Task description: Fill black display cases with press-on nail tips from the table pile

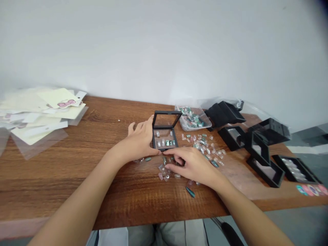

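Observation:
A small black display box (165, 131) stands on the wooden table with its windowed lid raised. Inside it, several press-on nails (167, 142), silvery and green, form a row, and a couple lie farther back. My left hand (140, 140) grips the box's left side, thumb along the front edge and some fingers spread out. At the box's front edge is the index fingertip of my right hand (191, 165); its thumb stays apart, above loose nails (166, 177) on the table. I see nothing held in the right hand.
A clear plastic tub (193, 119) of nails stands behind loose nails (207, 148) to the right. Several black boxes (265, 171) lie farther right. Cream cards in clear sleeves (43, 112) are piled at left. A dark green nail (190, 192) lies near the front edge.

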The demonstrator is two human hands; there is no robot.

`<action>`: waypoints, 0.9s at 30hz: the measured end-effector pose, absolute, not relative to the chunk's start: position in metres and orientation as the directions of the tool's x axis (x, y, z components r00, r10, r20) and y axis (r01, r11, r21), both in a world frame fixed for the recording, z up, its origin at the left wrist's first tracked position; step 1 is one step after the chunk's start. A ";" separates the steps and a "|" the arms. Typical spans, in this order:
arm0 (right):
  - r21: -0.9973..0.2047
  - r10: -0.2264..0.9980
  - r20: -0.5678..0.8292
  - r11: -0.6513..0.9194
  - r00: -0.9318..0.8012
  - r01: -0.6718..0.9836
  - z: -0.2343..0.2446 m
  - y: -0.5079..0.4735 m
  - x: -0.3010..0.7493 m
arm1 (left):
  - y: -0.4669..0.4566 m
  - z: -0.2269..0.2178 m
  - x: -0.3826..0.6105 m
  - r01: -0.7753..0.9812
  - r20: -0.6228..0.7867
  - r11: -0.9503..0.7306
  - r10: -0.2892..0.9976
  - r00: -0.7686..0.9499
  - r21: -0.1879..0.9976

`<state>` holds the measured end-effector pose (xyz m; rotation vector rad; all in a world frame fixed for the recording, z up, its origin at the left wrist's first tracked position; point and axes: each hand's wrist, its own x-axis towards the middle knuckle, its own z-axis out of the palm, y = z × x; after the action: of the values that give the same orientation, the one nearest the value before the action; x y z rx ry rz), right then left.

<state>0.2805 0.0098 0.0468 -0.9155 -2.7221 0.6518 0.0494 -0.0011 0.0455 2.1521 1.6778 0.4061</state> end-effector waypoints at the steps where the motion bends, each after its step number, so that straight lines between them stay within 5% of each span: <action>1: -0.466 0.607 0.048 0.716 -0.793 0.520 0.046 0.010 0.281 | -0.001 0.046 0.049 0.858 -0.006 -0.214 0.970 0.245 0.468; 27: -0.349 0.485 0.116 0.837 -0.867 0.422 0.032 0.013 0.282 | -0.002 0.046 0.048 0.864 -0.031 -0.202 0.970 0.243 0.462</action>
<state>0.2815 0.0135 0.0317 -0.7031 -2.8169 0.4666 0.0477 -0.0021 0.0462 2.1379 1.6812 0.3766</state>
